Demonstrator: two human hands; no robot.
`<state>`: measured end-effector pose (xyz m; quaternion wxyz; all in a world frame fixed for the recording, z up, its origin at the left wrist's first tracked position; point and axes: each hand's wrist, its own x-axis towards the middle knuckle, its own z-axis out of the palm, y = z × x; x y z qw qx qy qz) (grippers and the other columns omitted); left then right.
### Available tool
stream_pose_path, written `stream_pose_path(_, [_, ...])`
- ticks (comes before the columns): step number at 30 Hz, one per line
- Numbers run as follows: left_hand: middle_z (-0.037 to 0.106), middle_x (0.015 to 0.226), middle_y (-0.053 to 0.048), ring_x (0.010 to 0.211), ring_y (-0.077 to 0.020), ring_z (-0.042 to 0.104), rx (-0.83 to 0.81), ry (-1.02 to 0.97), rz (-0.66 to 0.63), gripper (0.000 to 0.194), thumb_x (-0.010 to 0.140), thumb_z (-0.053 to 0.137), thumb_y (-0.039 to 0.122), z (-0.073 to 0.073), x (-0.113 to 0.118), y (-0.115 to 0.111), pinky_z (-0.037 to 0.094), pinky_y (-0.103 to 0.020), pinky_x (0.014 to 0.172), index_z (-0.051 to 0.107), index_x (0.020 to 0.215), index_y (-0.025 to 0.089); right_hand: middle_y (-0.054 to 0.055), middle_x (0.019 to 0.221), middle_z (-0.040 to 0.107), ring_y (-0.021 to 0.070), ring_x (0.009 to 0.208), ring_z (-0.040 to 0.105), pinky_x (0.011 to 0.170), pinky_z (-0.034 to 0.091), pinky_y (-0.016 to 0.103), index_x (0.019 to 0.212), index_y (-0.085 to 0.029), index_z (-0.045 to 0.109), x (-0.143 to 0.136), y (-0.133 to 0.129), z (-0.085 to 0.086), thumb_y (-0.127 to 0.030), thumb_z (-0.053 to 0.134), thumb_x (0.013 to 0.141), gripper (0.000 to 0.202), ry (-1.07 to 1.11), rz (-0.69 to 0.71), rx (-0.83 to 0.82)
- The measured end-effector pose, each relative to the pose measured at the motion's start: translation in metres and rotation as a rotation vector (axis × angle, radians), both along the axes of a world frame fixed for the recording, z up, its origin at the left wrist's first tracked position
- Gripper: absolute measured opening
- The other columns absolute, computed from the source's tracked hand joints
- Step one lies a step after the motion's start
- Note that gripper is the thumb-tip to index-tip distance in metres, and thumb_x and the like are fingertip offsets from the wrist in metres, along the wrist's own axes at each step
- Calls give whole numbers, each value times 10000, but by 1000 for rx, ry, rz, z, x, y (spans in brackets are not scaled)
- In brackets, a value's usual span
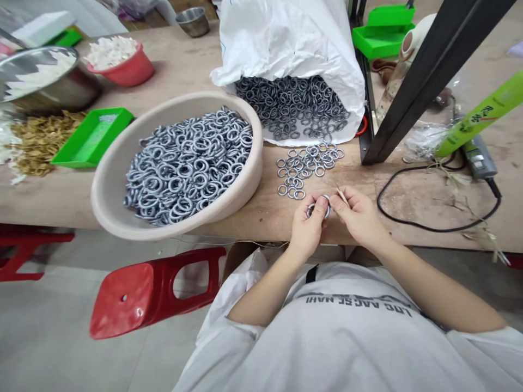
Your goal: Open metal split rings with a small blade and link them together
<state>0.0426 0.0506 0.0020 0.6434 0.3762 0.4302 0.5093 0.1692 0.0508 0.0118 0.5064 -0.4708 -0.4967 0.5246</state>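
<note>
My left hand (309,220) is closed around a grey ring (326,206), near the front edge of the table. Close beside it, my right hand (357,214) pinches a thin pointed tool (342,196) with a pale shaft; its exact kind is unclear. The right fingertips are at the ring's edge, and I cannot tell whether they touch it. Just beyond my hands lie several loose grey rings (304,170) on the wood. A big pale basin (241,204) full of similar rings stands to the left. Behind, a white sack (286,43) lies with its mouth towards me, rings spilling out.
A dark metal post (408,103) rises at the right, near a black cable (392,218) and a green bag (482,111). Green trays (92,139), a red bowl (134,68) and a steel bowl (77,87) stand left. A red stool (126,299) is below.
</note>
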Motion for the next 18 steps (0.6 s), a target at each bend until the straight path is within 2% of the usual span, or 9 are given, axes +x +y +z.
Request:
stream_pose_path(2, [445, 567, 64, 464, -52, 395, -54, -61, -21, 405, 780, 727, 543, 4, 2, -1, 311, -176, 432, 554, 759, 177, 2, 850, 643, 149, 763, 603, 714, 482, 274, 955, -225, 618, 3, -3, 2, -485, 668, 882, 275, -75, -4, 88])
stream_pose_path(4, [418, 554, 71, 436, -54, 377, -130, -138, -68, 411, 760, 744, 536, 9, 3, -3, 294, -179, 407, 536, 756, 182, 16, 940, 675, 176, 846, 631, 778, 494, 302, 1050, -241, 636, 9, -2, 6, -454, 702, 862, 292, -169, 34, 158])
stream_pose_path(6, [397, 545, 75, 417, -54, 373, -191, -193, -132, 410, 755, 747, 530, 15, 3, -4, 288, -179, 396, 533, 759, 180, 14, 900, 684, 176, 796, 638, 746, 493, 304, 1031, -234, 647, 15, 1, 10, -462, 669, 887, 271, -215, 91, 163])
stream_pose_path(9, [380, 559, 73, 416, -45, 383, -249, -257, -216, 390, 791, 723, 510, 23, 2, -5, 293, -174, 405, 544, 763, 164, 8, 806, 665, 160, 731, 619, 685, 455, 283, 959, -208, 644, 23, 4, 15, -479, 555, 957, 285, -293, 39, 211])
stream_pose_path(11, [376, 566, 73, 418, -42, 391, -260, -283, -208, 379, 800, 722, 493, 26, 1, -5, 299, -171, 407, 548, 767, 158, 15, 794, 651, 159, 741, 602, 666, 410, 275, 937, -194, 643, 28, 1, 18, -469, 541, 965, 295, -469, 19, 326])
stream_pose_path(14, [403, 558, 72, 410, -46, 401, -271, -271, -152, 373, 795, 731, 493, 26, 1, -4, 299, -168, 393, 559, 790, 162, 25, 800, 640, 146, 705, 568, 636, 354, 276, 904, -181, 647, 31, -11, 23, -433, 529, 973, 287, -750, 102, 478])
stream_pose_path(18, [428, 543, 74, 397, -45, 398, -315, -246, -128, 379, 794, 729, 510, 28, 4, -6, 303, -161, 385, 564, 814, 169, 35, 834, 652, 137, 672, 547, 595, 296, 287, 917, -182, 674, 31, -21, 25, -430, 503, 985, 309, -969, 86, 559])
